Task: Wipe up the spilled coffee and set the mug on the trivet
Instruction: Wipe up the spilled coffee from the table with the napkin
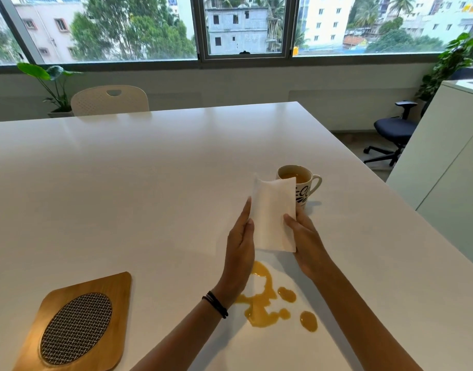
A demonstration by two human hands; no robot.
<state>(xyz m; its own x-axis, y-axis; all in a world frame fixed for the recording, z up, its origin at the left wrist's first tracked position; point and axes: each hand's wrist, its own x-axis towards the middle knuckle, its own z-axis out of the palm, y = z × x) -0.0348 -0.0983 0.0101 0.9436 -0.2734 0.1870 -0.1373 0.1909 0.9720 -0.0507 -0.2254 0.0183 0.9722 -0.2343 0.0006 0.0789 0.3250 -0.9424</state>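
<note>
A white paper napkin is held upright above the white table between both hands. My left hand grips its left edge and my right hand grips its right edge. Behind the napkin stands a white mug with black lettering, upright and holding brown liquid, its handle pointing right. Below my hands lies the spilled coffee, several yellow-brown puddles on the table. A wooden trivet with an oval woven insert lies at the near left.
A white chair is tucked at the table's far side. A dark office chair and a white cabinet stand to the right, past the table's right edge. Potted plants sit under the windows.
</note>
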